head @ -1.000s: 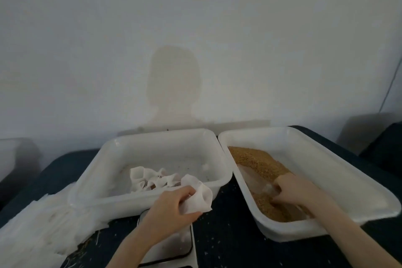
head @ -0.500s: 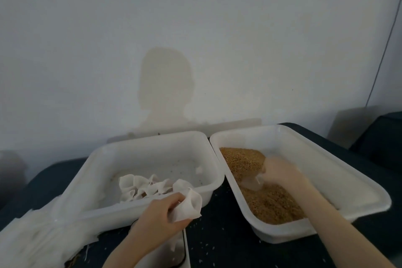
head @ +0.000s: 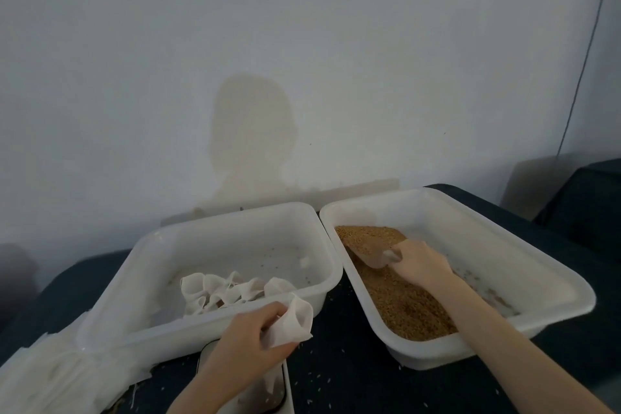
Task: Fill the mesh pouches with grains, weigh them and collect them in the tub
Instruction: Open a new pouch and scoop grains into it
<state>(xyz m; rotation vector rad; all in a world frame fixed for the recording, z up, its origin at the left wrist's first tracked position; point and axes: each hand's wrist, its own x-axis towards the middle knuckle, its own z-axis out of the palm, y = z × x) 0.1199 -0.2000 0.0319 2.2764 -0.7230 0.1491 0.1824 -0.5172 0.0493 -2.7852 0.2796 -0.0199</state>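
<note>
My left hand point(head: 247, 343) grips a white mesh pouch point(head: 294, 321) with its mouth held open, above a small scale point(head: 268, 395) at the bottom edge. My right hand point(head: 420, 264) holds a clear scoop point(head: 373, 250) loaded with brown grains, inside the right white tub point(head: 504, 245) over the grain bed point(head: 400, 299). The left white tub point(head: 235, 222) holds several filled pouches point(head: 228, 291) near its front wall.
A pile of empty white mesh pouches point(head: 57, 376) lies at the lower left on the dark table point(head: 342, 386). Loose grains are scattered on the table between the tubs. A pale wall stands right behind both tubs.
My right hand has moved from the near part of the grain tub to its far end and lifted the scoop full of grains. The left hand keeps holding the pouch open.
</note>
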